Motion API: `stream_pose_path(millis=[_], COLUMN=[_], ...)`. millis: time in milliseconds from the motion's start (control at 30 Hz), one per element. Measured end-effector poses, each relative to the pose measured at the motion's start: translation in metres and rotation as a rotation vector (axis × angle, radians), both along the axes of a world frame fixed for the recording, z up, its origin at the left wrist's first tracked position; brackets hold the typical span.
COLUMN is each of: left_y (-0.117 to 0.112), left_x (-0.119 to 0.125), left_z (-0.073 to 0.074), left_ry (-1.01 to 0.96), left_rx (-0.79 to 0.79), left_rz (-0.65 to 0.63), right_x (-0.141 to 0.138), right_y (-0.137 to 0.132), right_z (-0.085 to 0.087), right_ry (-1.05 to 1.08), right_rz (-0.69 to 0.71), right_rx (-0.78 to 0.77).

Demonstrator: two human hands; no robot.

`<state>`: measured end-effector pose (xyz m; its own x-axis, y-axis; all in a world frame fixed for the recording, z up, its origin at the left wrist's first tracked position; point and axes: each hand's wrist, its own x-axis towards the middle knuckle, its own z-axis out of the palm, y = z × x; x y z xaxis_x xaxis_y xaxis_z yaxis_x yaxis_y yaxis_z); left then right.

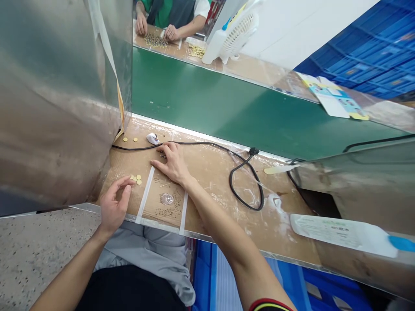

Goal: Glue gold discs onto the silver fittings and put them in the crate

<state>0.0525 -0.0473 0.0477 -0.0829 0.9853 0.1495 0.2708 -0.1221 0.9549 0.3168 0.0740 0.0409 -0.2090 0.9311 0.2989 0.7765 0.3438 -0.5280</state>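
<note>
My left hand (pixel 114 202) is over the near left of the brown work surface, thumb and fingers curved with a gap between them. Its fingertips are beside a small cluster of round yellow discs (pixel 138 177); I see nothing held in it. Farther forward, my right hand (pixel 174 165) rests with thumb and fingers apart over some small dark pieces (pixel 163 155), partly hidden by the fingers. Between the forearms, a clear round plastic piece (pixel 167 199) lies among scattered tiny dark bits (pixel 167 211), between two white tape strips (pixel 145 194).
A black cable (pixel 231 181) crosses the surface. A metal panel (pixel 65 108) walls the left side. Past the green belt (pixel 207 103), a co-worker's hands (pixel 171 33) handle small parts near a white fan (pixel 240 36). A white bottle (pixel 340 233) lies at right.
</note>
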Motion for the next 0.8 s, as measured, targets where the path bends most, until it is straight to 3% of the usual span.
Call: stream_pose_path(millis=[233,433,633,800], left_y=[0.001,0.002,0.019,0.041], left_x=[0.001,0.003,-0.002,-0.001], left_z=[0.0,0.003,0.016,0.027], left_ry=[-0.036,-0.054,0.388,0.714], left_rx=[-0.003,0.023,0.153,0.231], left_rz=[0.044,0.078,-0.024,-0.233], right_x=[0.02,0.069,0.116,0.118], right_y=[-0.024,-0.048,-0.089,-0.141], right_z=[0.007,0.005,-0.007,-0.01], right_ry=[-0.068,-0.078,-0.03,0.031], right_rz=[0.202,0.107,-0.096,-0.183], right_rx=[-0.017,-0.016,0.023,0.006])
